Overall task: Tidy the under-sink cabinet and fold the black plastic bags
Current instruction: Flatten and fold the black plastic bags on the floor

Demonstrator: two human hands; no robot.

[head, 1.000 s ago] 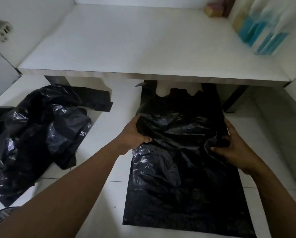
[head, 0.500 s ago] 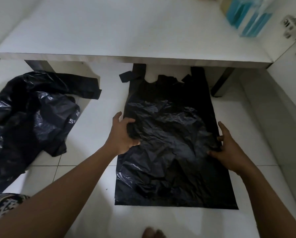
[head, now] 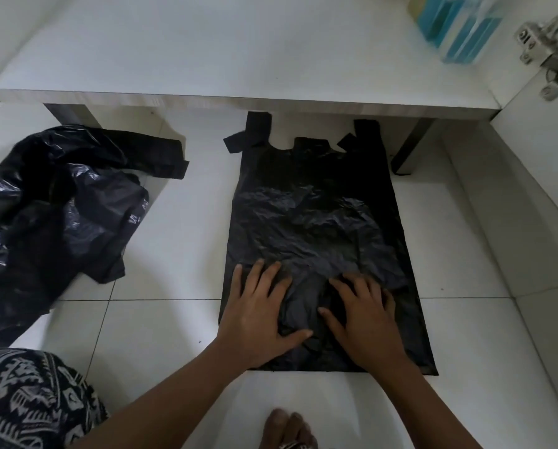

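On the tiled floor [head: 161, 319] before the cabinet [head: 238, 59], a black plastic bag [head: 319, 222] lies flat; my left hand [head: 258, 312] and right hand [head: 365, 315] press its near end, fingers [head: 257, 274] spread, gripping nothing. Slick film could slide or trap air, skewing the fold.

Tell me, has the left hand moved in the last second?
Yes. The left hand has come back toward the person, away from the cabinet edge, across the floor tile line, and now lies flat on the bag.
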